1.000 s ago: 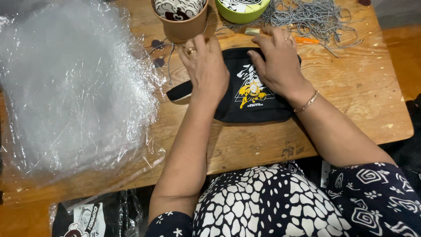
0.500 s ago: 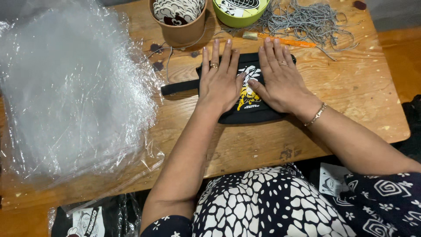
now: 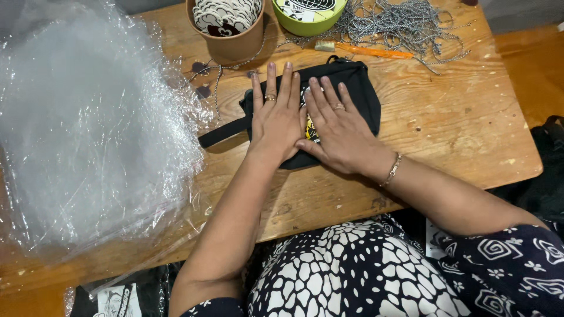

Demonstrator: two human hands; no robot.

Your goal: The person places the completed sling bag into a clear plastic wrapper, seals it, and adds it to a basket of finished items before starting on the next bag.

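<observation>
A small black fabric pouch [image 3: 359,88] with a yellow and white print lies flat on the wooden table [image 3: 458,129]. Its black strap [image 3: 222,133] trails off to the left. My left hand [image 3: 277,117] presses palm-down on the pouch's left half, fingers spread. My right hand [image 3: 338,132] lies flat beside it on the middle of the pouch, thumb touching the left hand. Both hands cover most of the print. Neither hand grips anything.
A big heap of clear plastic bags [image 3: 88,129] fills the table's left side. At the back stand a brown paper cup [image 3: 226,29] of round stickers, a green bowl [image 3: 308,14], a tangle of grey cords [image 3: 405,23] and an orange tool [image 3: 367,51].
Both hands went from gripping the pouch's top edge to lying flat on it with fingers spread. The pouch now sits lower in view.
</observation>
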